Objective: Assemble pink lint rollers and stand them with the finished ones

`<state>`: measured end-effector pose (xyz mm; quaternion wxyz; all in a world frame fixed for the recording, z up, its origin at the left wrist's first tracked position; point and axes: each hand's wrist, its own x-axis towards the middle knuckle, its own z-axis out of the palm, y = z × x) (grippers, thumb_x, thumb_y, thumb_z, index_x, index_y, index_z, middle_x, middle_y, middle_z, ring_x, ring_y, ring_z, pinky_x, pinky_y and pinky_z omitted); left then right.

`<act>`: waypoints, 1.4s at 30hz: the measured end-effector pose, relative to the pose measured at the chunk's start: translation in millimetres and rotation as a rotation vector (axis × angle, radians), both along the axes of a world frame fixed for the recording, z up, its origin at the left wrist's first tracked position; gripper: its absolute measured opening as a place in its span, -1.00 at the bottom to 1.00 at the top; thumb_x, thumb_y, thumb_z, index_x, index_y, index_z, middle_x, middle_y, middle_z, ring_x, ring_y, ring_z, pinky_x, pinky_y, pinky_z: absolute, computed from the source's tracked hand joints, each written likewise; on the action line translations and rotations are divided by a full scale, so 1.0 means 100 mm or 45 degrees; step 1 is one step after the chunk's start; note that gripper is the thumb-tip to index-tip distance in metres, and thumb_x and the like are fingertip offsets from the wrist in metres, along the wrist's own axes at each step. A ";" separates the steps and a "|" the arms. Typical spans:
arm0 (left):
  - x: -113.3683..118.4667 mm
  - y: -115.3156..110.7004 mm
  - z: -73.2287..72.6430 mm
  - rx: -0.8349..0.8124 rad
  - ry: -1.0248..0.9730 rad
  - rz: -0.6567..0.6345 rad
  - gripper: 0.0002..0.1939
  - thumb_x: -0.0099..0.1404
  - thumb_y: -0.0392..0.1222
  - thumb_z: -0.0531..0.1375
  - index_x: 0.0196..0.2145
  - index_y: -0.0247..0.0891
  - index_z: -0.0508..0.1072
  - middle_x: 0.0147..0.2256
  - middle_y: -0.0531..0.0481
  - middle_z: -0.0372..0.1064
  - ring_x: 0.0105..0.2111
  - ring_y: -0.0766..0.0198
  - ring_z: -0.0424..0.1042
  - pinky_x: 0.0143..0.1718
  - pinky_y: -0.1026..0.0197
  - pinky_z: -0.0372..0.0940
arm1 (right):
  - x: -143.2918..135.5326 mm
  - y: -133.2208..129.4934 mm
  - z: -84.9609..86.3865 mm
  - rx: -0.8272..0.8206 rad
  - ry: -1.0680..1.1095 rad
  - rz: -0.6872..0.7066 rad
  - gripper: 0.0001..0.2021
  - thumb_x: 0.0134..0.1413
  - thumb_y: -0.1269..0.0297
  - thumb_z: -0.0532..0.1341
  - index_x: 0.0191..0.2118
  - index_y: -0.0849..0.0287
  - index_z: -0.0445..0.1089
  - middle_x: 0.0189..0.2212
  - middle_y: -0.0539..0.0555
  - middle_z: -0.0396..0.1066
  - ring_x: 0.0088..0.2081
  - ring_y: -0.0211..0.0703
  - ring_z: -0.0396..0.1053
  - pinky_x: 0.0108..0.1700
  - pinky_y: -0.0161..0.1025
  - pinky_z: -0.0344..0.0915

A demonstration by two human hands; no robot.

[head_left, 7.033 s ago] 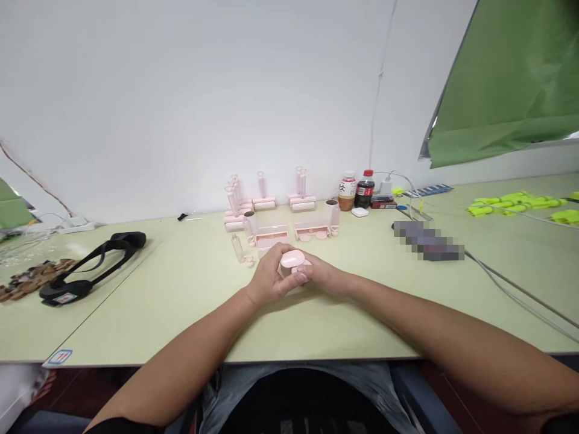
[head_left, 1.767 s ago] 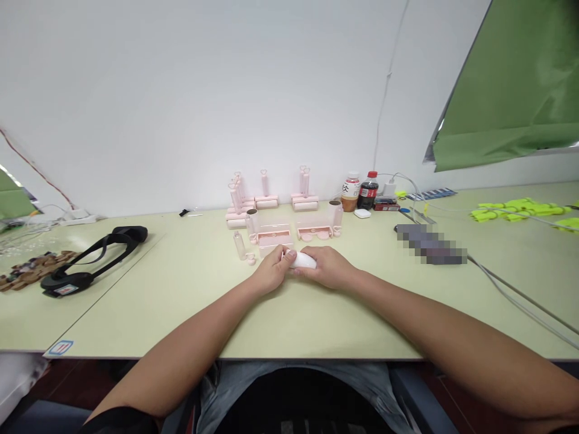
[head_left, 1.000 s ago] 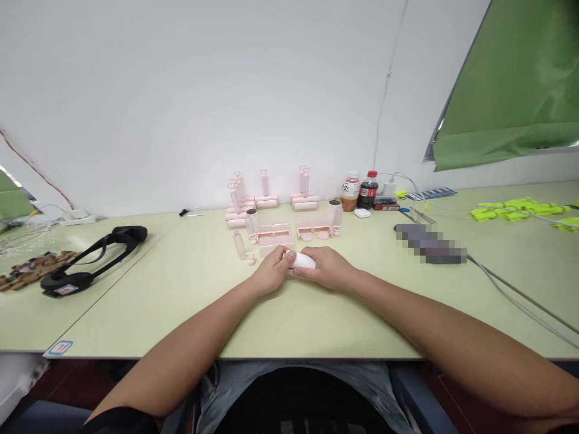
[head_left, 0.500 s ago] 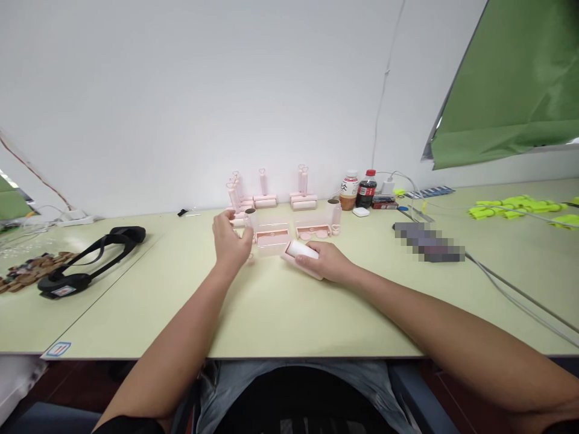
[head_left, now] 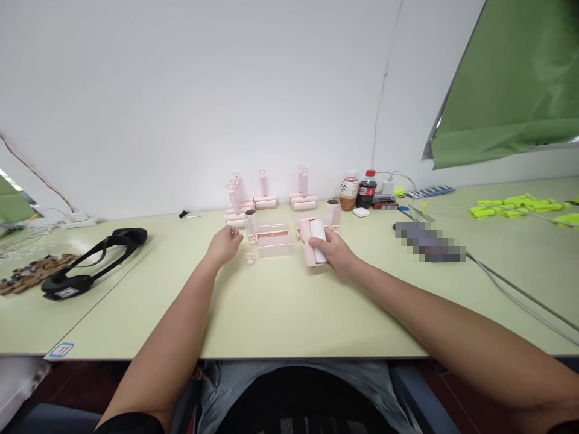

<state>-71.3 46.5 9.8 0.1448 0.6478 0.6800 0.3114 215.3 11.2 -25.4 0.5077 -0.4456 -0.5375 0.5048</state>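
Note:
My right hand (head_left: 337,250) is closed round a lint roller head, a pink case with a white sticky roll (head_left: 318,238), tilted above the table. My left hand (head_left: 224,246) has its fingers pinched together; whatever they hold is too small to make out. Just right of it lies a small pink heart-shaped piece (head_left: 250,259). Beyond it stands a roll with a brown cardboard core (head_left: 250,218), next to an open pink box with a clear lid (head_left: 275,242). Another upright roll (head_left: 333,212) is behind my right hand, which partly hides a second pink case.
Several finished-looking pink lint rollers (head_left: 304,196) stand along the wall. To their right are an amber drink bottle (head_left: 348,191), a cola bottle (head_left: 367,190) and a blurred-out dark object (head_left: 427,242). A black headset (head_left: 97,265) lies left, yellow strips (head_left: 515,206) right.
My right hand has turned the roller head more upright and shifted slightly right. My left hand has drawn back left and nearer, its fingers going from spread to pinched, uncovering the small heart-shaped piece.

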 end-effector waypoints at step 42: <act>0.78 -0.63 -0.09 0.209 0.440 -0.908 -0.72 0.34 -0.02 0.05 -0.21 -0.19 0.49 -0.42 0.01 0.48 -0.44 0.24 0.39 -0.46 0.24 0.09 | -0.16 -0.21 -0.07 -0.072 -0.026 0.126 -0.55 -0.13 0.18 0.29 -0.06 0.13 0.25 -0.32 -0.02 0.37 -0.33 -0.15 0.32 -0.30 -0.25 0.27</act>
